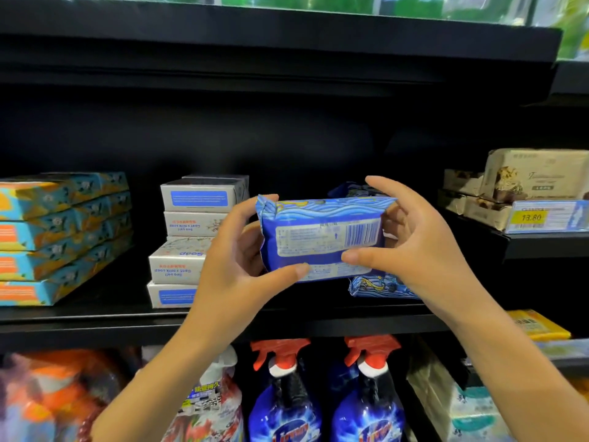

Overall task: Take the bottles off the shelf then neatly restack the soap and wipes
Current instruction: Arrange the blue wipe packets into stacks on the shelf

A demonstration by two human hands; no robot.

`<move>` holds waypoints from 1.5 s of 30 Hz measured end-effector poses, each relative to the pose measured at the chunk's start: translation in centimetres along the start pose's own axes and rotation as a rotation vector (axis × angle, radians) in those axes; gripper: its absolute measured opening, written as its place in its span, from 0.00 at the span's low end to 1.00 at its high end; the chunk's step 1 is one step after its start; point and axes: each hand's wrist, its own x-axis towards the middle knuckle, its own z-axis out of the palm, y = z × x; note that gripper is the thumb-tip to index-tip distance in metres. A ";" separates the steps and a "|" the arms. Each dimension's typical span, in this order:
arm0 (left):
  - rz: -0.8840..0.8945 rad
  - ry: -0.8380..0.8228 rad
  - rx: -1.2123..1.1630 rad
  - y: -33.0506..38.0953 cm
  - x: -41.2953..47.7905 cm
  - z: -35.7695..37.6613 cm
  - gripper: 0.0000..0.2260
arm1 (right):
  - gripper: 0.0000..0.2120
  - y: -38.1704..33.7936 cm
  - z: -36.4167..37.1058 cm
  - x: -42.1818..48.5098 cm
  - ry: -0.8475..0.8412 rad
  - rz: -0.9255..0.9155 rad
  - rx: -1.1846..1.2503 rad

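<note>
A blue pack of wipes (322, 237) hangs in front of the middle shelf (95, 317), label side toward me. My left hand (236, 260) grips its left end, thumb under the pack. My right hand (411, 247) grips its right end, thumb on the lower front and fingers over the top. Behind and below it more blue wipe packs (379, 287) lie on the shelf. Left of them stands a stack of white soap boxes (188, 240), the lower ones skewed. Further left is a stack of blue and orange boxes (60, 237).
On the shelf below stand two blue spray bottles with red triggers (283, 393), (369, 390) and a white spray bottle (210, 393). At right, a neighbouring shelf holds beige boxes (535, 177) and a yellow price tag (530, 217). The upper shelf's black edge (287, 33) overhangs.
</note>
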 end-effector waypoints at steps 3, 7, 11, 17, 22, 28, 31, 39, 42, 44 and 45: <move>-0.016 0.002 0.006 -0.3 -0.1 -0.2 0.33 | 0.30 0.2 0.5 -0.7 0.044 -0.161 -0.063; -0.057 0.012 0.010 0.2 -0.2 -0.7 0.32 | 0.24 0.6 1.0 -1.4 0.086 -0.355 -0.116; -0.147 -0.060 0.064 0.7 0.2 -1.0 0.37 | 0.22 1.5 1.2 -1.5 0.101 -0.582 -0.168; -0.197 -0.210 0.150 0.7 0.2 -1.6 0.40 | 0.17 2.4 1.2 -1.8 0.078 -0.702 -0.133; -0.101 -0.136 0.154 0.2 0.1 -1.2 0.36 | 0.19 2.9 1.1 -1.8 0.065 -0.667 -0.129; 0.088 -0.012 0.284 -0.5 0.1 -1.4 0.32 | 0.33 2.3 -0.4 -1.7 -0.077 -0.503 -0.362; 0.266 -0.028 0.499 -1.2 0.1 -1.6 0.32 | 0.44 1.5 -1.2 -1.3 -0.200 -0.487 -0.531; 0.392 -0.042 0.517 -3.1 -1.0 -1.9 0.32 | 0.41 1.7 0.9 0.2 -0.327 -0.453 -0.760; 0.356 0.029 0.517 -3.7 -1.7 -2.0 0.31 | 0.38 1.6 1.9 0.3 -0.234 -0.492 -0.767; 0.350 0.133 0.528 -4.3 -2.5 -2.0 0.32 | 0.37 1.3 2.4 0.6 -0.193 -0.474 -0.757; 0.365 0.182 0.550 -4.6 -2.9 -2.0 0.31 | 0.36 1.1 2.6 0.9 -0.171 -0.451 -0.757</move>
